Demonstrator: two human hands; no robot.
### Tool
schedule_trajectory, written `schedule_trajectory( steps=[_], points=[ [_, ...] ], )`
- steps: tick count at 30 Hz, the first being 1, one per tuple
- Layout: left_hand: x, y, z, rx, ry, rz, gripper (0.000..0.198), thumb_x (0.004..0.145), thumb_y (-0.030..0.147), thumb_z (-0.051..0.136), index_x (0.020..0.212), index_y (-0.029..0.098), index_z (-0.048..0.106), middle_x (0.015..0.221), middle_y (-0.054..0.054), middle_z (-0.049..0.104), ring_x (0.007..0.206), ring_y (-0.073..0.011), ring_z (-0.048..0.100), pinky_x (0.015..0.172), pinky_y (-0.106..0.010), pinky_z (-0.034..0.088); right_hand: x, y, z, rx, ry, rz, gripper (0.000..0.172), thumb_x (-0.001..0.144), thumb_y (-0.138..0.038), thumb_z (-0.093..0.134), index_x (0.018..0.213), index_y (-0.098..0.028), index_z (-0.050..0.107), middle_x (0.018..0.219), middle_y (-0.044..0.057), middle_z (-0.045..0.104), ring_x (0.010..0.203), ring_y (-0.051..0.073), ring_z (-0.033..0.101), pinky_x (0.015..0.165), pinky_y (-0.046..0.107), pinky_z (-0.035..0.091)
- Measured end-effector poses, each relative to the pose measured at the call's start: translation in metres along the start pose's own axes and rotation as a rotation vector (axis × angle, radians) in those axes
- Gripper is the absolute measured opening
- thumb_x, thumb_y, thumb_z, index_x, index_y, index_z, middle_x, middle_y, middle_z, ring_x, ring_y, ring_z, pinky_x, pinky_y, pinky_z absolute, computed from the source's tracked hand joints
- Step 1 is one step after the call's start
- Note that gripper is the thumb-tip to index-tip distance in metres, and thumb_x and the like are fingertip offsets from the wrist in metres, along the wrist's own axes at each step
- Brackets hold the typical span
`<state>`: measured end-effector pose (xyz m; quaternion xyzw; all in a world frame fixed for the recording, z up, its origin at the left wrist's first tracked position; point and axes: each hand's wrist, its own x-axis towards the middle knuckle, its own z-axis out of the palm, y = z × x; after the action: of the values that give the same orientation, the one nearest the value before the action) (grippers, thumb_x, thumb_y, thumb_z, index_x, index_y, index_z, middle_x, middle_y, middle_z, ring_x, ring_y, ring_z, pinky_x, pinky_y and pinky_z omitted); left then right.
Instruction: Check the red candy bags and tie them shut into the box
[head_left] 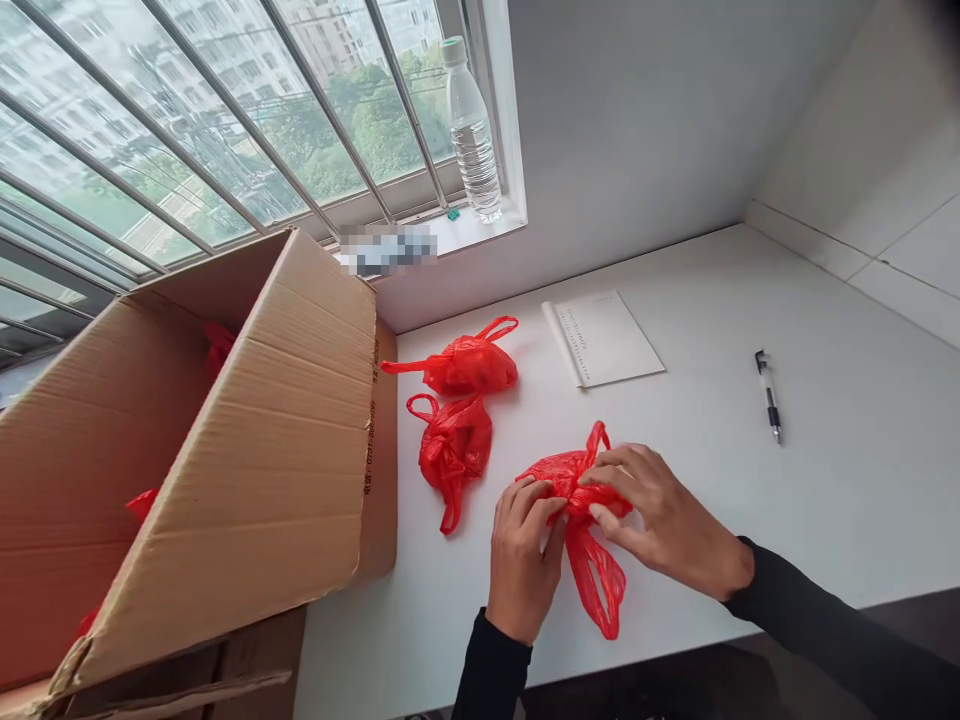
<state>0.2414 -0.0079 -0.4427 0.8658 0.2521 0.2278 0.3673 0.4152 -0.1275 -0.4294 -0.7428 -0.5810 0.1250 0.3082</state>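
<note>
A red plastic bag (pixel 562 470) with a knot in its middle lies on the white table, its loop handles sticking out to the back and the front. My left hand (pixel 525 550) is closed at the bag's left side, with the fingertips pinching the plastic near the knot. From the right, my right hand (pixel 649 505) grips the bag, thumb and fingers around the part beside the knot. What is inside the bag cannot be seen. Left of my hands are two more tied red bags, one nearer (pixel 457 445) and one farther back (pixel 472 362).
A large open cardboard box (pixel 262 440) stands at the left, with red plastic showing inside. Toward the back of the table lie a notepad (pixel 611 340) and, farther right, a pen (pixel 770 400). A water bottle (pixel 474 140) stands on the sill by the barred window.
</note>
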Motion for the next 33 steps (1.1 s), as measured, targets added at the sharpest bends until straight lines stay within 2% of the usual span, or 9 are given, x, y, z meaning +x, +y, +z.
schedule_trajectory(
  steps=[2,5,12,14,17,21,25,29,33],
  points=[
    [0.001,0.003,0.000,-0.029,0.013,-0.018,0.019,0.096,0.017,0.058,0.102,0.028,0.072,0.114,-0.005,0.074,0.117,-0.0257,0.064,0.105,-0.050,0.050,-0.004,-0.001,0.001,-0.028,-0.059,-0.064,0.020,0.096,-0.028,0.057,0.116,-0.026,0.062,0.118,0.008,0.064,0.114,0.030,0.056,0.105,0.057,0.042],
    [-0.005,0.012,-0.004,-0.083,0.038,-0.081,0.013,0.098,0.021,0.057,0.100,0.026,0.070,0.116,-0.005,0.074,0.118,-0.0241,0.065,0.104,-0.045,0.051,-0.009,0.001,-0.005,0.040,-0.112,-0.024,0.013,0.098,-0.022,0.052,0.107,-0.026,0.060,0.108,0.006,0.067,0.104,0.026,0.059,0.101,0.053,0.045],
    [-0.020,0.017,-0.023,-0.148,0.155,-0.318,0.021,0.104,0.031,0.046,0.107,0.023,0.065,0.108,-0.008,0.073,0.102,-0.0235,0.071,0.087,-0.038,0.057,-0.025,-0.004,-0.026,0.282,-0.106,0.382,0.016,0.103,-0.037,0.041,0.100,-0.028,0.055,0.104,0.004,0.065,0.088,0.022,0.062,0.062,0.034,0.052],
    [-0.020,0.020,-0.024,-0.157,0.137,-0.297,0.023,0.103,0.030,0.047,0.120,0.025,0.063,0.121,-0.008,0.070,0.114,-0.0241,0.067,0.096,-0.040,0.054,-0.026,-0.006,-0.024,0.302,-0.099,0.396,0.013,0.101,-0.036,0.044,0.104,-0.029,0.054,0.105,0.003,0.065,0.090,0.021,0.063,0.067,0.035,0.054],
    [-0.019,0.029,-0.021,-0.028,0.008,-0.117,0.038,0.098,0.025,0.056,0.136,0.029,0.056,0.139,-0.008,0.061,0.133,-0.0262,0.053,0.110,-0.046,0.045,-0.022,-0.009,-0.019,0.283,-0.102,0.326,0.019,0.098,-0.037,0.053,0.115,-0.029,0.054,0.110,0.004,0.065,0.103,0.024,0.061,0.087,0.042,0.055],
    [-0.017,0.036,-0.014,0.120,-0.075,0.027,0.025,0.092,0.029,0.066,0.118,0.029,0.066,0.127,-0.007,0.067,0.124,-0.0287,0.055,0.107,-0.049,0.043,-0.018,-0.011,-0.018,0.236,-0.190,0.207,0.016,0.100,-0.037,0.052,0.111,-0.028,0.060,0.110,0.004,0.066,0.104,0.025,0.059,0.092,0.045,0.052],
    [-0.019,0.036,-0.009,0.105,-0.130,0.073,0.034,0.080,0.028,0.079,0.112,0.027,0.068,0.128,-0.008,0.068,0.123,-0.0339,0.055,0.108,-0.055,0.040,-0.022,-0.010,-0.022,0.198,-0.246,0.134,0.024,0.098,-0.038,0.059,0.120,-0.029,0.062,0.116,0.004,0.066,0.109,0.025,0.059,0.095,0.045,0.051],
    [-0.021,0.036,-0.008,0.049,-0.116,0.036,0.015,0.085,0.014,0.067,0.092,0.028,0.070,0.115,-0.003,0.074,0.116,-0.0303,0.060,0.107,-0.052,0.040,-0.026,-0.010,-0.028,0.176,-0.272,0.116,0.016,0.100,-0.035,0.054,0.109,-0.028,0.066,0.106,0.003,0.069,0.098,0.024,0.062,0.089,0.043,0.052],
    [-0.025,0.032,-0.023,-0.050,0.056,-0.145,0.009,0.097,0.027,0.060,0.091,0.026,0.066,0.112,-0.003,0.072,0.111,-0.0254,0.062,0.097,-0.041,0.047,-0.031,-0.010,-0.043,0.230,-0.139,0.262,0.026,0.104,-0.041,0.044,0.099,-0.028,0.066,0.096,0.003,0.069,0.091,0.022,0.063,0.076,0.035,0.053]
  ],
)
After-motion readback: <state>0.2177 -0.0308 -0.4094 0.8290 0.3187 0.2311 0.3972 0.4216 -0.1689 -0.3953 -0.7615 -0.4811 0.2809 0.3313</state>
